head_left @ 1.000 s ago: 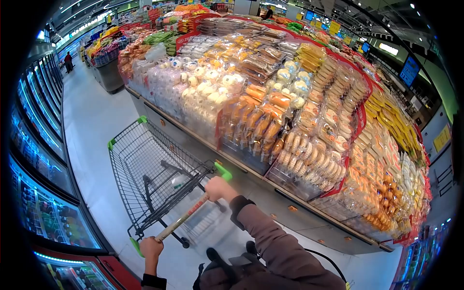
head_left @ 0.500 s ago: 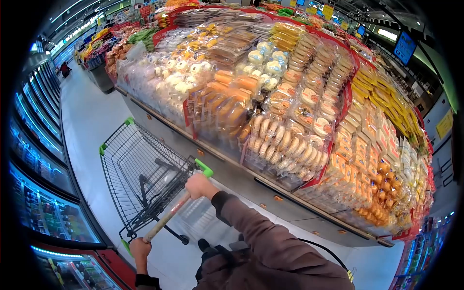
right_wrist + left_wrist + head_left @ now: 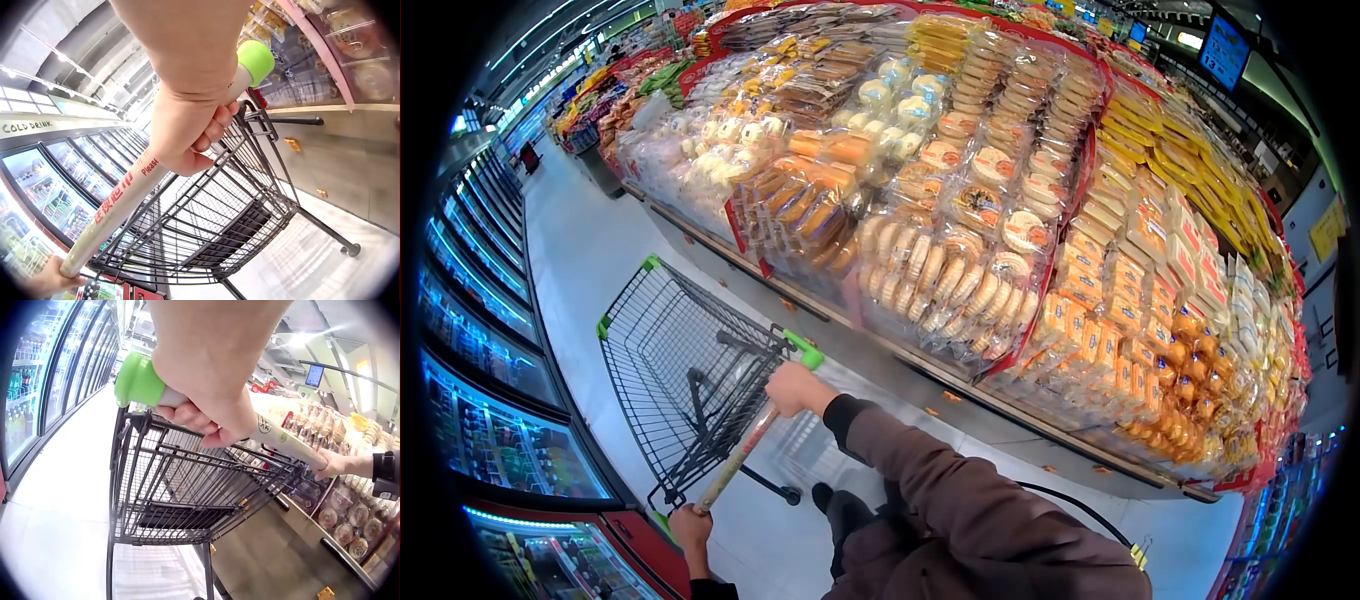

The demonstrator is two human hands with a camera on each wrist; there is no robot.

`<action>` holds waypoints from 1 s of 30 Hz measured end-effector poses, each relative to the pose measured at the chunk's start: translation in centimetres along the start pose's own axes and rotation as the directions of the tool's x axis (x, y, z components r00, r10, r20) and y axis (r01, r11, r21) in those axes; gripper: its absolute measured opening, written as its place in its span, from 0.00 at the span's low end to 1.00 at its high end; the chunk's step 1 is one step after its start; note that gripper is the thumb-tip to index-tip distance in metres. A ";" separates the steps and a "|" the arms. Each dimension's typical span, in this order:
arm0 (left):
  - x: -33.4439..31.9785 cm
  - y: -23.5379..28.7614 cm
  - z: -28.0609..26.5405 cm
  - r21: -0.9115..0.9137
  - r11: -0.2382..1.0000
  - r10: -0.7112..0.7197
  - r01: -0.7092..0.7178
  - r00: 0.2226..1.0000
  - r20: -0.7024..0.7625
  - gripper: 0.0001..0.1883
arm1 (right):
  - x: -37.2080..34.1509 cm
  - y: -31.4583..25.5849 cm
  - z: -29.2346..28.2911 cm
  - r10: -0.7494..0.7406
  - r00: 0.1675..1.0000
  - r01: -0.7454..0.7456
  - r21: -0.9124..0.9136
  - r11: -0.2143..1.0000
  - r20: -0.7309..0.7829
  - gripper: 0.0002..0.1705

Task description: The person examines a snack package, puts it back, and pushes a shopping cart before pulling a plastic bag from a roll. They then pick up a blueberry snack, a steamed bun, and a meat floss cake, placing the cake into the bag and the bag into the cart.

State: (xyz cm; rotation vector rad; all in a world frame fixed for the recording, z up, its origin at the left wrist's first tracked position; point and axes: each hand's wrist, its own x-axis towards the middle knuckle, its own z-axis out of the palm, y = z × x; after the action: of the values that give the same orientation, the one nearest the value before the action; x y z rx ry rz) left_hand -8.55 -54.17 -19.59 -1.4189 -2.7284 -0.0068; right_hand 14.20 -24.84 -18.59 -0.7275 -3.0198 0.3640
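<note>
While the shopping cart (image 3: 650, 410) stood in the aisle, its handle (image 3: 735, 460) was held at both ends

As I followed the feeds from my distant station, I saw the left hand (image 3: 688, 525) wrapped around the handle's left end, fingers curled underneath, just beside a green end cap (image 3: 139, 381). The right hand (image 3: 795, 388) gripped the other end the same way — closed snugly round the bar, near the right green cap (image 3: 256, 62). Red lettering (image 3: 149, 167) ran along the bar between them; I could read "Please" next to the right hand. A dark panel (image 3: 184, 515) was set in the cart's near wall.

Behind the cart I made out a brown sleeve (image 3: 960, 480), leading to the right hand. To the cart's left stood a row of lit, glass-doored coolers (image 3: 485, 310), with a COLD DRINK sign (image 3: 25, 127) above them. To its right ran a long display stand (image 3: 1000, 430), heaped with clear-wrapped food — round packages (image 3: 990, 165), orange packets (image 3: 1090, 350) and, farther from the cart, yellow packages (image 3: 1180, 165).
</note>
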 end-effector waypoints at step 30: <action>-4.5 3.4 -0.1 0.004 0.996 -0.092 0.092 0.992 0.086 0.10 | -4.3 1.2 0.0 -0.038 0.996 0.039 -0.009 0.999 0.082 0.09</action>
State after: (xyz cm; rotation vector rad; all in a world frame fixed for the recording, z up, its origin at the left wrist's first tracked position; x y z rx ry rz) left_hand -3.15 -55.86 -19.84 -1.3230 -2.8611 0.0509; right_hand 18.57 -25.76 -18.67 -0.6702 -3.1096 0.3863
